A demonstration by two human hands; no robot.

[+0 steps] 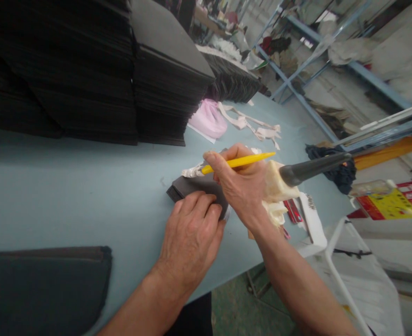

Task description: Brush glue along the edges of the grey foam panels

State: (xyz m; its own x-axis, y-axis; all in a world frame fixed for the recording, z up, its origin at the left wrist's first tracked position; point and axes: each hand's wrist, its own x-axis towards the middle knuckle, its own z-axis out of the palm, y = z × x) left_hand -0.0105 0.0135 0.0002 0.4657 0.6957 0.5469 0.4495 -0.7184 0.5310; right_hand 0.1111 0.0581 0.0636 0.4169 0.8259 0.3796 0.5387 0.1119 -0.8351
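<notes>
My left hand (192,233) lies on a small stack of dark grey sheets (188,186) near the table's front edge, fingers curled down against it. My right hand (241,184) is closed around a yellow pencil-like stick (241,161), whose left tip meets a crumpled white scrap (193,171) at the stack's far side. A black-handled tool with a cream, glue-crusted head (307,172) juts out to the right from behind that hand.
Tall piles of black sheets (87,70) fill the back of the pale blue table (69,186). A pink cloth (209,119) and white strips (255,126) lie beyond. Another dark sheet (41,284) sits front left. Blue racks (332,51) stand at right.
</notes>
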